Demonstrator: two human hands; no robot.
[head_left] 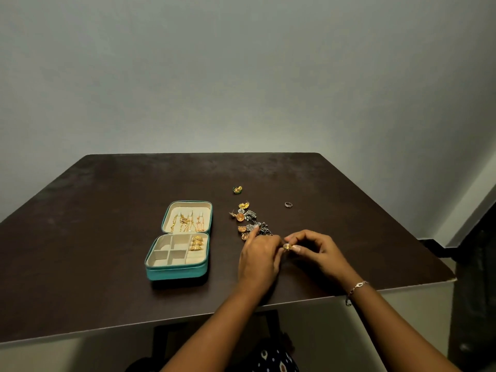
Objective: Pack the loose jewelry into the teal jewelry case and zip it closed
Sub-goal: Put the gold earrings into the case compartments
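**A:** Head view: where is the gold ring [287,246] sitting?

**B:** The right hand [319,253] is pinching it in curled fingertips, at 3 o'clock from the open teal case [177,272]. The left hand [259,260] is pointing its forefinger at the pile [248,220], and its hold is unclear.

**A:** Handling?

**B:** Probably light, stiff and slippery, so pinching the band is looking safest.
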